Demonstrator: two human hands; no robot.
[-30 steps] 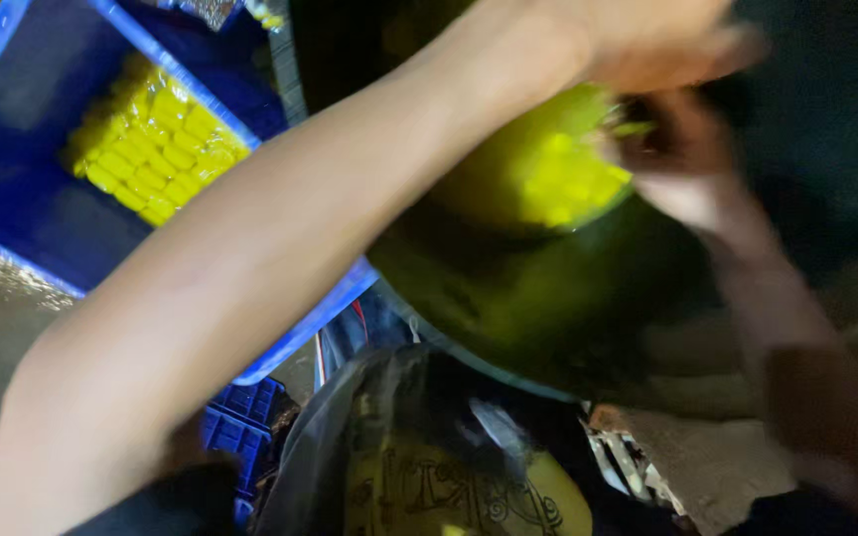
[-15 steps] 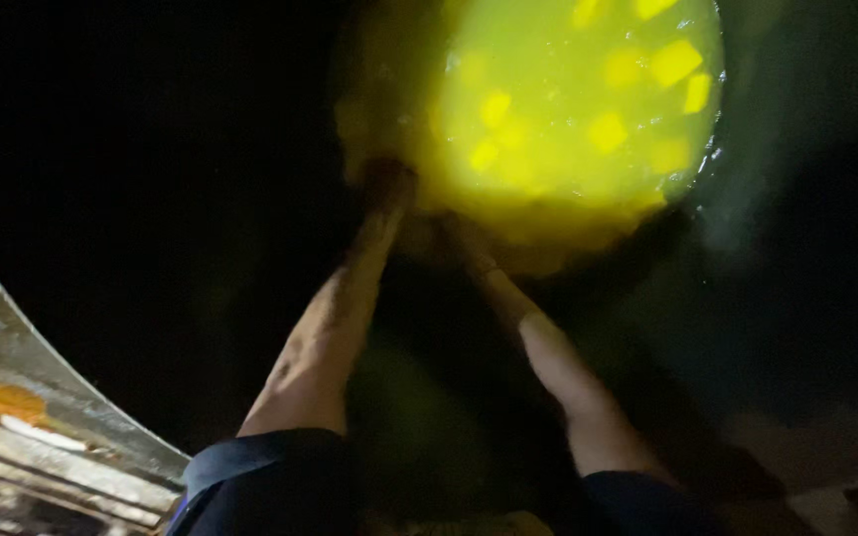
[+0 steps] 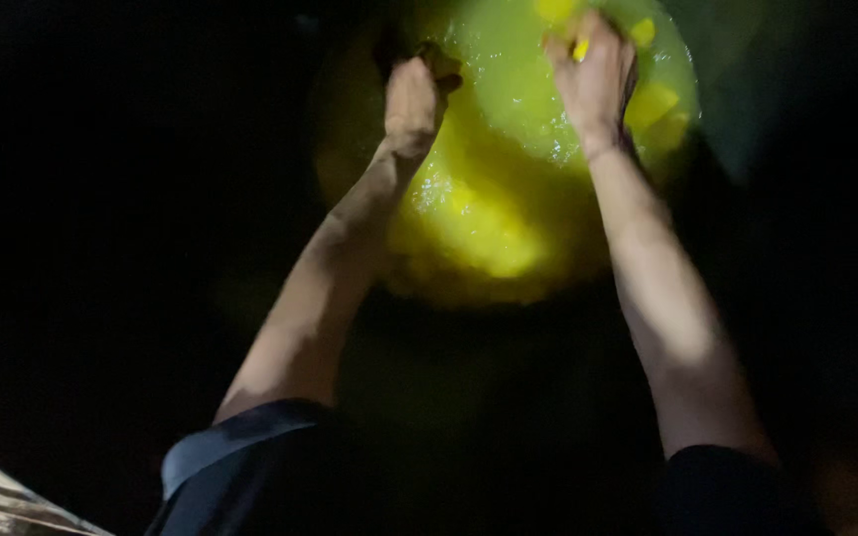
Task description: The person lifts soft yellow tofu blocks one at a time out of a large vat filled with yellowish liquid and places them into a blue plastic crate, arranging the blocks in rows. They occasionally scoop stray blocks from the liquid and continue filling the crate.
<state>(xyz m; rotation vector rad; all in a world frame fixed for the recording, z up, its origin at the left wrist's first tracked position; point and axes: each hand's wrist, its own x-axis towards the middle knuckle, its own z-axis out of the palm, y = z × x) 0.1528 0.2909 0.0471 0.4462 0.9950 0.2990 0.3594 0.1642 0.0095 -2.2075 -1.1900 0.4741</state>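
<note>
Both arms now raised higher, left hand point(image 3: 414, 99) fisted at pool edge, right hand point(image 3: 593, 79) pinching yellow cube point(image 3: 580, 48), yellow liquid point(image 3: 508, 189).

A pool of bright yellow liquid point(image 3: 508, 199) fills a dark round vessel, its surface glistening. Yellow cubes point(image 3: 652, 99) float at the liquid's far right edge, partly submerged

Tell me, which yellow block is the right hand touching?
The small bright yellow piece by the right hand, at its fingers. The other yellow blocks float apart from it in the bubbly yellow liquid, untouched.
</note>
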